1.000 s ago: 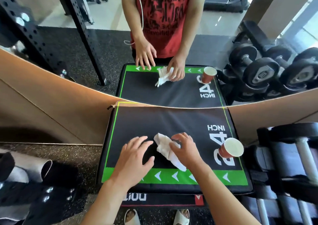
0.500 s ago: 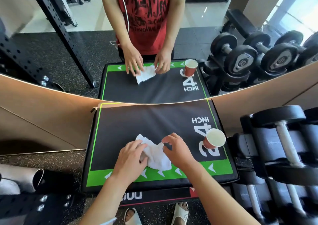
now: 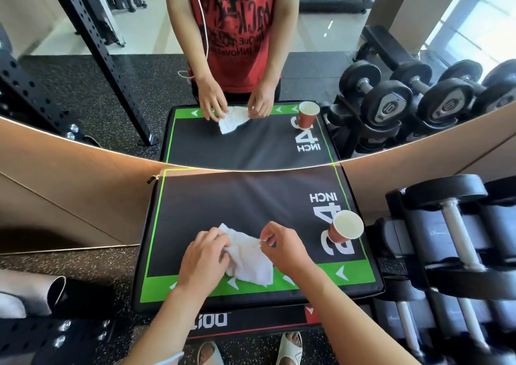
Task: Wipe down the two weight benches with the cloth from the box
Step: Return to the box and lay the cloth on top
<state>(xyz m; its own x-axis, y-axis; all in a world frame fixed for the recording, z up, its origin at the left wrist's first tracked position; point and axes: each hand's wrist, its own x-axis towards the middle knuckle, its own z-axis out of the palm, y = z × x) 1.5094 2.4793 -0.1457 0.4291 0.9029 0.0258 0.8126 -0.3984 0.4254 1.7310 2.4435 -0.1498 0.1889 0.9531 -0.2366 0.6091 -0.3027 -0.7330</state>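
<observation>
Beside both hands (image 3: 205, 261) (image 3: 284, 246) gripping cloth (image 3: 248, 261) stands a paper cup (image 3: 346, 226).

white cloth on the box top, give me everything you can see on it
The white cloth is a small, soft, crumpled rag, textured like terry or paper towel, bunched in loose folds rather than spread flat. It lies on the near part of the black padded box top, its lower edge over the green arrow border. The left hand grips its left side with curled fingers; the right hand pinches its right edge. The mirror behind shows its reflection.
</observation>
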